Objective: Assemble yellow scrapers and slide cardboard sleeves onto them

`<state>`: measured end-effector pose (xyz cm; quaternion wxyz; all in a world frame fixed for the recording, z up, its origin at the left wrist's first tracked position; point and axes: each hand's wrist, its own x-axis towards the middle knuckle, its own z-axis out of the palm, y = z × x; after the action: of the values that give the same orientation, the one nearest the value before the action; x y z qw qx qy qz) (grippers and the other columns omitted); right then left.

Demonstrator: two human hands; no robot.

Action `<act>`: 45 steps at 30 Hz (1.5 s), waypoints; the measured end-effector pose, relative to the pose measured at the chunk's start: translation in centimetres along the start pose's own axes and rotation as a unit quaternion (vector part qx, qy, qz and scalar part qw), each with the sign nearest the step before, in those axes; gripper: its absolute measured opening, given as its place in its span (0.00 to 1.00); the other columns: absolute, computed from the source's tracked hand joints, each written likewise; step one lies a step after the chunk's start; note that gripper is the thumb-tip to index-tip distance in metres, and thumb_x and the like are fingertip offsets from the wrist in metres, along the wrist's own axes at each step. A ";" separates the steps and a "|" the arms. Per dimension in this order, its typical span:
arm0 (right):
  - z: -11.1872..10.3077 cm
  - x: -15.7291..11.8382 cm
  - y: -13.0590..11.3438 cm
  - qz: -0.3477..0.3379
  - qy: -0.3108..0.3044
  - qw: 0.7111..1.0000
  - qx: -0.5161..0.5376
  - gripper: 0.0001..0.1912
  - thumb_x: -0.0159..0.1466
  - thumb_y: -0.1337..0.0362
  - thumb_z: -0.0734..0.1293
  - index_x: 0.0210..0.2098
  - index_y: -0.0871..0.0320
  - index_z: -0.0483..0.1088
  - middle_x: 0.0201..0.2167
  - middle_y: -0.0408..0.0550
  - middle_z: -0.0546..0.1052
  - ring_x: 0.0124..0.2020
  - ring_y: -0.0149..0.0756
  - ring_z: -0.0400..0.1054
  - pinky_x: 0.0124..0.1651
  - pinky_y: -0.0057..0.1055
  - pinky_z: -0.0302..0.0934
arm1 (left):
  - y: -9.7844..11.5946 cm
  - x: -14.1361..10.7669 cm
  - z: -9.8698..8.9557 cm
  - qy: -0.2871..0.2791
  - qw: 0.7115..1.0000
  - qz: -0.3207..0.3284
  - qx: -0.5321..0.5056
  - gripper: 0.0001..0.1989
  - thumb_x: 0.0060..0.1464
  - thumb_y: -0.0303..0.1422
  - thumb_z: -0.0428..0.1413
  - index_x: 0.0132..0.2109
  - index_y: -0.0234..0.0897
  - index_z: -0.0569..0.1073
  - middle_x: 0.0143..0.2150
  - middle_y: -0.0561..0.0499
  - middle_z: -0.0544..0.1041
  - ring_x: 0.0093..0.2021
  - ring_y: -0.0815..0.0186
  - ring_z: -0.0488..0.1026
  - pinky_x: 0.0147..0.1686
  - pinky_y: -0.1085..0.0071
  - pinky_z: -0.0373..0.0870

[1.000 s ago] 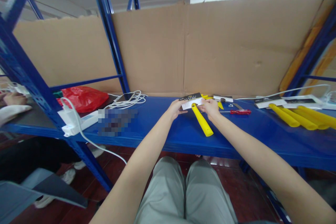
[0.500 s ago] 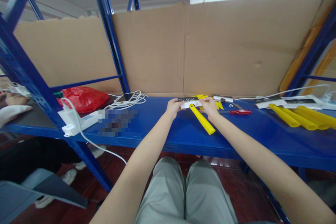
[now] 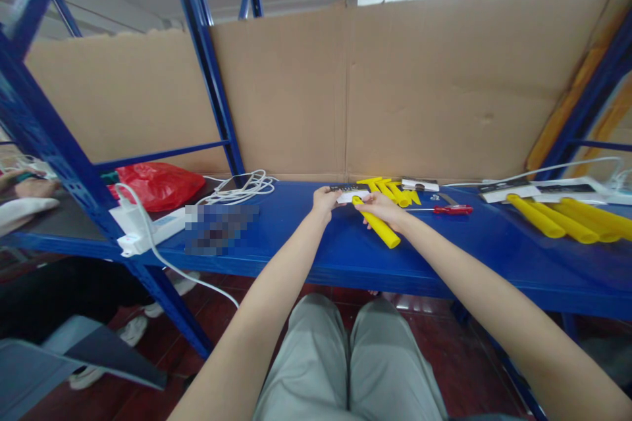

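Over the blue shelf, both hands are on one yellow-handled scraper. My left hand [image 3: 323,204] pinches the left end of its flat white-and-black head [image 3: 349,196]. My right hand [image 3: 384,209] is closed round the upper part of the tubular yellow handle [image 3: 382,230], close to where it meets the head. The handle's free end points down and to the right. Just behind my right hand lie several loose yellow handles [image 3: 390,189]. A white-and-black head piece [image 3: 419,185] lies right of them. The red screwdriver [image 3: 451,210] rests to the right, its shaft towards my hand.
Several yellow-handled scrapers [image 3: 557,220] lie at the right. Small metal bits [image 3: 434,197] sit behind the screwdriver. Left are a white power strip [image 3: 170,225], coiled white cable [image 3: 241,191] and red bag [image 3: 158,185]. Cardboard [image 3: 419,85] backs the shelf; another person's hand [image 3: 34,187] shows far left.
My right hand has moved from the head's right end to the yellow handle and closed on it. The scraper has shifted slightly left, showing more of the loose handles behind.
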<state>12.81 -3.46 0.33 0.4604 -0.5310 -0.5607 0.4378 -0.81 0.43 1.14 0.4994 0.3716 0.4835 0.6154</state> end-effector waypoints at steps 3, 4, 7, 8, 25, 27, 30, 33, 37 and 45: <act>0.2 0.1 0.2 0.005 -0.026 0.999 -0.024 0.19 0.56 0.72 0.69 0.42 0.53 0.57 0.23 0.36 0.69 0.17 0.31 0.66 0.18 0.29 0.63 | 0.1 -0.1 0.0 0.010 1.000 0.008 -0.007 0.13 0.51 0.13 0.56 0.24 0.32 0.68 0.21 0.53 0.71 0.24 0.68 0.74 0.34 0.67 0.78; 0.3 0.1 0.2 0.003 -0.026 0.999 -0.029 0.19 0.57 0.72 0.68 0.42 0.53 0.57 0.23 0.36 0.69 0.16 0.30 0.66 0.17 0.29 0.63 | 0.1 -0.1 0.1 0.014 1.000 0.011 -0.009 0.14 0.51 0.13 0.56 0.24 0.32 0.68 0.20 0.54 0.71 0.23 0.68 0.74 0.34 0.67 0.78; 0.3 0.0 0.2 -0.006 -0.034 0.999 -0.038 0.19 0.58 0.73 0.67 0.43 0.52 0.56 0.28 0.37 0.70 0.16 0.29 0.67 0.18 0.30 0.65 | 0.1 -0.2 0.1 0.023 0.999 0.023 -0.013 0.14 0.51 0.13 0.55 0.24 0.32 0.68 0.20 0.55 0.70 0.23 0.69 0.74 0.35 0.66 0.78; 0.3 0.0 0.2 -0.009 -0.039 0.998 -0.038 0.20 0.58 0.73 0.67 0.44 0.52 0.55 0.30 0.38 0.70 0.16 0.29 0.67 0.19 0.31 0.67 | 0.1 -0.1 0.1 0.026 0.999 0.026 -0.014 0.14 0.50 0.12 0.55 0.24 0.32 0.68 0.20 0.55 0.70 0.23 0.68 0.74 0.35 0.66 0.78; -1.0 0.7 0.5 -0.166 0.008 0.959 -0.230 0.16 0.52 0.69 0.71 0.36 0.53 0.62 0.24 0.34 0.66 0.23 0.29 0.61 0.30 0.27 0.58 | 0.3 -0.3 -0.2 -0.013 0.999 -0.035 -0.010 0.17 0.47 0.12 0.59 0.44 0.29 0.73 0.34 0.45 0.76 0.37 0.60 0.79 0.36 0.65 0.81; -1.1 0.6 0.4 -0.184 0.008 0.949 -0.257 0.15 0.52 0.70 0.70 0.37 0.53 0.64 0.26 0.36 0.67 0.25 0.30 0.62 0.33 0.28 0.58 | 0.3 -0.4 -0.2 -0.015 0.999 -0.035 -0.013 0.17 0.47 0.13 0.58 0.44 0.29 0.73 0.34 0.46 0.75 0.37 0.61 0.79 0.36 0.66 0.81; -1.2 0.3 0.3 -0.193 -0.009 0.945 -0.263 0.13 0.54 0.72 0.67 0.38 0.53 0.66 0.27 0.38 0.68 0.26 0.32 0.63 0.34 0.28 0.59 | 0.4 -0.6 -0.1 -0.018 0.999 -0.038 -0.017 0.16 0.49 0.12 0.57 0.44 0.29 0.73 0.32 0.48 0.74 0.35 0.63 0.79 0.35 0.66 0.80; -1.1 0.1 0.1 -0.196 -0.025 0.947 -0.253 0.12 0.54 0.72 0.66 0.37 0.53 0.69 0.26 0.38 0.69 0.24 0.31 0.63 0.34 0.28 0.59 | 0.6 -0.7 -0.1 -0.019 0.999 -0.037 -0.021 0.14 0.51 0.12 0.56 0.44 0.28 0.72 0.29 0.49 0.73 0.31 0.65 0.78 0.34 0.67 0.80; -0.9 0.0 0.0 -0.173 -0.044 0.959 -0.218 0.11 0.52 0.73 0.66 0.34 0.53 0.71 0.27 0.39 0.72 0.20 0.28 0.61 0.30 0.27 0.59 | 0.6 -0.7 -0.1 -0.010 0.999 -0.030 -0.027 0.14 0.50 0.12 0.57 0.43 0.28 0.72 0.30 0.49 0.74 0.29 0.66 0.76 0.33 0.68 0.79; -0.6 0.0 -0.1 -0.168 -0.037 0.967 -0.185 0.13 0.50 0.75 0.65 0.32 0.55 0.75 0.37 0.44 0.76 0.20 0.25 0.61 0.27 0.28 0.62 | 0.4 -0.6 0.0 -0.021 0.999 -0.021 -0.014 0.11 0.52 0.17 0.59 0.43 0.31 0.73 0.30 0.49 0.75 0.30 0.66 0.76 0.33 0.70 0.78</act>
<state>13.42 -3.45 0.55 0.4002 -0.4886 -0.7299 0.2616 -0.82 -0.14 1.56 0.5274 0.3677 0.4720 0.6032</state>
